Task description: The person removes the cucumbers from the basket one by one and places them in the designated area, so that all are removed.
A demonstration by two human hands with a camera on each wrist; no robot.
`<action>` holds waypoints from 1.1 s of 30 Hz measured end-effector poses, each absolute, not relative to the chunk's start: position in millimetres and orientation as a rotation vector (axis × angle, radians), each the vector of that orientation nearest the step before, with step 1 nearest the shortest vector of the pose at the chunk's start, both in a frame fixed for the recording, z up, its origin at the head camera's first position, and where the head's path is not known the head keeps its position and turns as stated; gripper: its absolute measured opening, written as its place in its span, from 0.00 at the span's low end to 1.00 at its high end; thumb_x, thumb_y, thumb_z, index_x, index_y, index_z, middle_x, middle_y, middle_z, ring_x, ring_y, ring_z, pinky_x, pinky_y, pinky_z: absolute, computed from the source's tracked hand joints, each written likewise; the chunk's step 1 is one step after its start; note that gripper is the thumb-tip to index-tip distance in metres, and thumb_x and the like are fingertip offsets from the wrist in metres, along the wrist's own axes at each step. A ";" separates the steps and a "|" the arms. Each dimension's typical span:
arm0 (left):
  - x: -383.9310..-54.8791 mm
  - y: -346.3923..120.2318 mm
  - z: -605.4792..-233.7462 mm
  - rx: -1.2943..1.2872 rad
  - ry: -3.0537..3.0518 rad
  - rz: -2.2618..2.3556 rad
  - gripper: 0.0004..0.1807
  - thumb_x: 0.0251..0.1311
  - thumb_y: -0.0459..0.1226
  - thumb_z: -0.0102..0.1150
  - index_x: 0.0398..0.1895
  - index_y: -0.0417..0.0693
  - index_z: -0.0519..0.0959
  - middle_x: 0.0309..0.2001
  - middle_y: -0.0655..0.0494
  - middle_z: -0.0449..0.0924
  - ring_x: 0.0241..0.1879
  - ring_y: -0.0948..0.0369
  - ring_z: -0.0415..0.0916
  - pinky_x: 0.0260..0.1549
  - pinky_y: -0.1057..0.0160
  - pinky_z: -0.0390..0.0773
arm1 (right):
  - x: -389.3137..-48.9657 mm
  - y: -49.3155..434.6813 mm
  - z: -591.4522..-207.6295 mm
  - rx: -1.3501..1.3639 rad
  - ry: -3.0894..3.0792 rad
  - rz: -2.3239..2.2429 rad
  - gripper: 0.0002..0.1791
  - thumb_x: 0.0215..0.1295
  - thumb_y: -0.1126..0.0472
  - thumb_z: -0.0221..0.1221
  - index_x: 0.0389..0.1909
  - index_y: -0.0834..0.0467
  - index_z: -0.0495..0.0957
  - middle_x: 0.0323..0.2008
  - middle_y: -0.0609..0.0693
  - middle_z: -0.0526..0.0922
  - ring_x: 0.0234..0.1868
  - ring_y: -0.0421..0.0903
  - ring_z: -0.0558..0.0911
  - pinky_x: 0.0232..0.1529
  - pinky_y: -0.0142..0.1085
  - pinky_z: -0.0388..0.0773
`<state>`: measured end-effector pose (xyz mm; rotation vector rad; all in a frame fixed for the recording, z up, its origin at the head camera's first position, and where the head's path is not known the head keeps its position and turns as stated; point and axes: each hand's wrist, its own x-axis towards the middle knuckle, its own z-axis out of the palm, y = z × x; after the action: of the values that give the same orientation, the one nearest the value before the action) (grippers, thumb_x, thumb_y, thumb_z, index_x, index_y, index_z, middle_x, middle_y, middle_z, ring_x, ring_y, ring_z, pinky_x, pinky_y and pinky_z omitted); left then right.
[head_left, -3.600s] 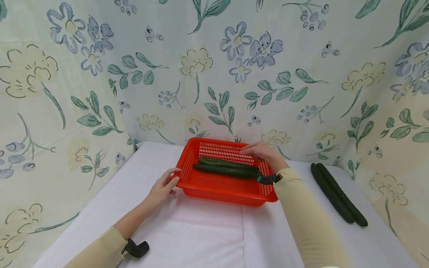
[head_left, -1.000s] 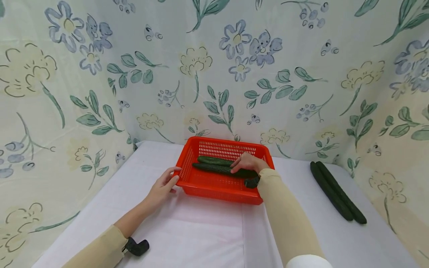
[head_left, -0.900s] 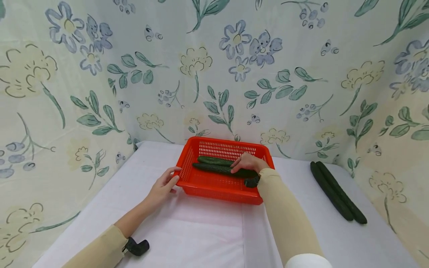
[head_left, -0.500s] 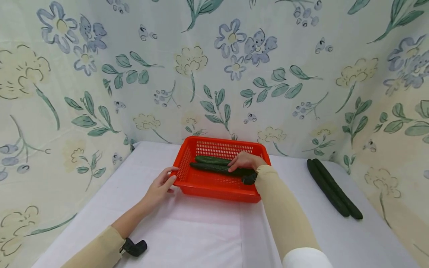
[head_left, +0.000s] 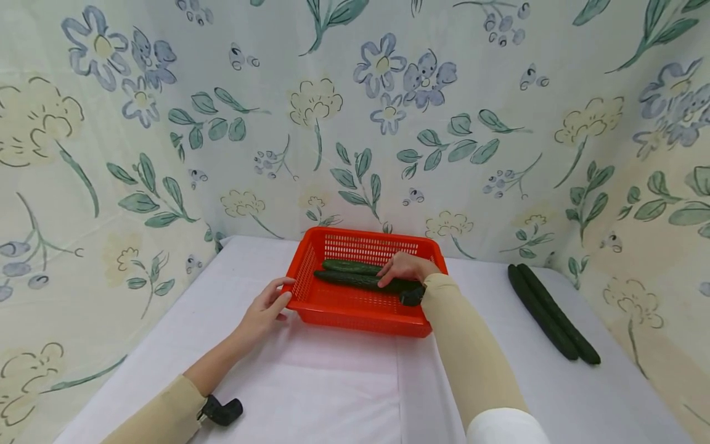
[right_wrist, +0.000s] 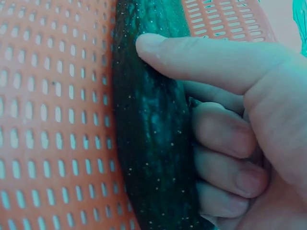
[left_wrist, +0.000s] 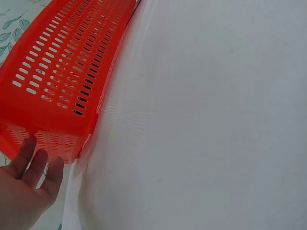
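Have lowered the right grip (head_left: 407, 267) since the earlier frame. Now clasping the near cucumber (head_left: 346, 279) inside the red basket (head_left: 360, 319), alongside the far cucumber (head_left: 350, 266), likely snug against slipping. Touching the basket's left side with the relaxed left grip (head_left: 266, 306), probably for steadiness.

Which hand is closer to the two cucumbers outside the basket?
Right. The right hand is inside the basket, left of those two cucumbers. The left hand is at the basket's left end, farther from them.

Room lies along the near floor (head_left: 350, 296) of the red basket (head_left: 360, 311), but its far wall (head_left: 366, 245) seems to crowd the rear cucumber (head_left: 349, 266).
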<state>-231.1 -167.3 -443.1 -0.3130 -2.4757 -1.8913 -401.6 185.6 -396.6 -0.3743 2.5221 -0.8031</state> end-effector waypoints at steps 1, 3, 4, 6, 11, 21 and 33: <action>-230.8 -167.1 -442.7 -0.309 -2.479 -1.891 0.24 0.76 0.45 0.50 0.72 0.57 0.64 0.58 0.37 0.76 0.52 0.43 0.77 0.49 0.49 0.82 | -402.5 185.9 -396.8 -0.380 2.520 -0.792 0.21 0.55 0.48 0.73 0.50 0.49 0.88 0.60 0.49 0.82 0.60 0.49 0.75 0.66 0.51 0.70; -231.2 -167.1 -442.9 -0.305 -2.481 -1.894 0.24 0.76 0.45 0.50 0.72 0.57 0.64 0.58 0.38 0.76 0.52 0.44 0.76 0.49 0.51 0.82 | -404.3 186.3 -396.8 -0.380 2.511 -0.779 0.22 0.54 0.47 0.73 0.50 0.49 0.88 0.61 0.49 0.81 0.60 0.49 0.75 0.66 0.52 0.69; -231.5 -167.7 -442.8 -0.302 -2.481 -1.894 0.24 0.76 0.44 0.50 0.72 0.57 0.64 0.59 0.38 0.76 0.52 0.44 0.76 0.49 0.52 0.82 | -405.5 185.7 -396.9 -0.380 2.507 -0.775 0.23 0.54 0.47 0.73 0.51 0.49 0.88 0.62 0.49 0.80 0.60 0.49 0.75 0.67 0.52 0.69; -232.0 -168.8 -442.8 -0.301 -2.480 -1.894 0.24 0.76 0.44 0.50 0.72 0.57 0.64 0.59 0.38 0.75 0.52 0.44 0.76 0.49 0.53 0.82 | -407.3 184.6 -397.1 -0.370 2.497 -0.782 0.23 0.53 0.47 0.74 0.51 0.49 0.88 0.62 0.50 0.80 0.60 0.50 0.75 0.67 0.53 0.68; -232.1 -169.7 -443.9 -0.304 -2.467 -1.905 0.24 0.76 0.45 0.51 0.72 0.56 0.64 0.59 0.38 0.75 0.53 0.43 0.76 0.49 0.53 0.82 | -408.3 183.1 -398.2 -0.358 2.490 -0.809 0.24 0.52 0.49 0.75 0.51 0.50 0.88 0.59 0.50 0.82 0.58 0.50 0.76 0.66 0.53 0.70; -233.3 -170.3 -444.9 -0.312 -2.466 -1.896 0.23 0.76 0.43 0.51 0.70 0.57 0.66 0.59 0.38 0.75 0.52 0.46 0.76 0.49 0.52 0.82 | -408.1 180.1 -393.2 -0.494 2.521 -0.741 0.19 0.54 0.52 0.73 0.47 0.53 0.89 0.52 0.50 0.86 0.54 0.50 0.77 0.64 0.50 0.71; -233.9 -170.2 -445.7 -0.280 -2.474 -1.876 0.23 0.75 0.45 0.52 0.70 0.58 0.67 0.58 0.41 0.76 0.49 0.50 0.76 0.47 0.55 0.82 | -412.5 171.8 -389.0 -0.556 2.585 -0.629 0.19 0.52 0.52 0.75 0.45 0.52 0.89 0.49 0.49 0.86 0.53 0.50 0.77 0.63 0.51 0.73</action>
<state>-233.9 -170.2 -445.7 -0.2798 -2.4745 -1.8757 -412.5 171.8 -389.0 -0.5557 2.5848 -0.6285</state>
